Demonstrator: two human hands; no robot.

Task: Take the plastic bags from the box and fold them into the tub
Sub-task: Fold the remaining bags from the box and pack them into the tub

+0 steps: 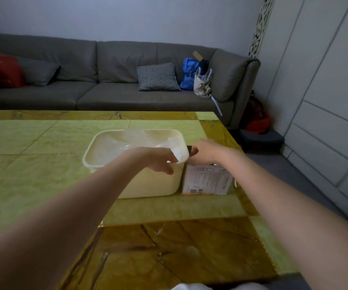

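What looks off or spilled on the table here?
Nothing spilled or damaged. The tub stands upright on the table, flush against the box, with clear plastic bags loosely inside. The left hand rests on the tub's rim; the right hand is at the box top.

Cream rounded-rectangular plastic tub sitting upright, open top, clear crumpled plastic bags lying inside. Small white printed cardboard box standing upright, touching tub's right wall, directly under the right-hand fingers.
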